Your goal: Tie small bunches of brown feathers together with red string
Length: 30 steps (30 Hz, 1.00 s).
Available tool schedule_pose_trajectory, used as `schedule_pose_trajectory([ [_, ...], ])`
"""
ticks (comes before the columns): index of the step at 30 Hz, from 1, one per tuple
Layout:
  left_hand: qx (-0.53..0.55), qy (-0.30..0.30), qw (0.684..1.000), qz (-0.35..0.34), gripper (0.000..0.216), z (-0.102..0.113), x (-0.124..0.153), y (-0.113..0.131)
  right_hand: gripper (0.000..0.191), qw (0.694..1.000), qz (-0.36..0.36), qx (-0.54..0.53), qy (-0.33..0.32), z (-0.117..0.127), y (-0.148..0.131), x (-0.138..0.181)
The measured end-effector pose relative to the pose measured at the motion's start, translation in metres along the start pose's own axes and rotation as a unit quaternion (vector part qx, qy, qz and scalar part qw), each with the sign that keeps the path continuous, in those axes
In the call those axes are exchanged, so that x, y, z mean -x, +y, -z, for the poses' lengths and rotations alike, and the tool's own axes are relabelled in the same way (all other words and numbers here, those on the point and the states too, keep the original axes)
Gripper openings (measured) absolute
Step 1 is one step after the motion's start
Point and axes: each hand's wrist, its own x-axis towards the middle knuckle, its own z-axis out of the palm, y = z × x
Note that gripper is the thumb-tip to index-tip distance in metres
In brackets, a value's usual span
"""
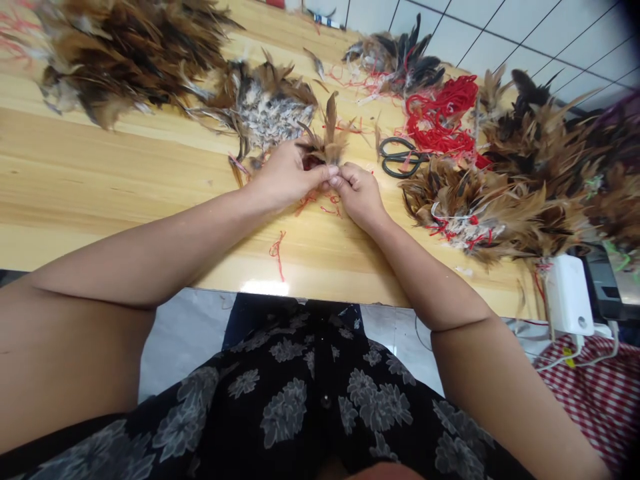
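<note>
My left hand pinches the quill end of a small bunch of brown feathers that stands up over the wooden table. My right hand is closed right beside it, fingertips touching the left fingers at the base of the bunch, with bits of red thread under them. Whether the right fingers also grip the thread I cannot make out.
Black scissors lie just right of my hands, beside a tangle of red cord. Feather heaps lie at far left, behind my hands and along the right. A white box sits at the right edge.
</note>
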Motion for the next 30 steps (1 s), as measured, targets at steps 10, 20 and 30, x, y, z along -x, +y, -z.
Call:
schedule_pose_trajectory([
  [10, -0.002, -0.059, 0.998, -0.02, 0.026, 0.004, 0.0, 0.011, 0.074, 0.992, -0.003, -0.109, -0.055, 0.002, -0.011, 0.005],
  [20, 0.026, -0.018, 0.999, -0.007, 0.042, 0.003, -0.007, 0.006, 0.075, 0.99, -0.002, -0.132, -0.059, 0.002, -0.015, 0.006],
  [30, -0.053, 0.006, 0.996, -0.069, 0.029, 0.02, -0.019, -0.004, 0.078, 0.98, 0.017, -0.196, -0.016, 0.002, -0.011, 0.006],
])
